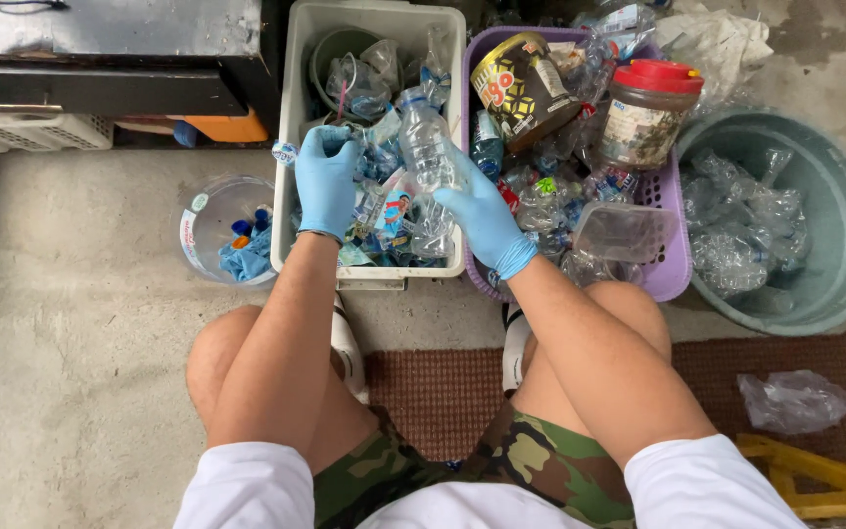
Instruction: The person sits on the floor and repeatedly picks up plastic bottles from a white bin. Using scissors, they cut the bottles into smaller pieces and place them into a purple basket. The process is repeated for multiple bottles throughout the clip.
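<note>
My right hand (482, 217), in a blue glove, grips a clear plastic bottle (427, 145) over the white bin (292, 118). My left hand (325, 181), also in a blue glove, holds a small strip of bottle label (285, 152) between its fingers at the bin's left rim. The white bin is full of crushed clear bottles and torn labels. Beside it on the right stands a purple basket (666, 276) with more bottles, a brown tub (519, 86) and a red-lidded jar (646, 110).
A clear round tub (210, 230) with bottle caps and blue scraps sits left of the white bin. A green basin (839, 257) of crushed bottles stands at the right. A plastic bag (793, 400) lies on the brown mat (443, 392). A yellow frame (820, 478) is at bottom right.
</note>
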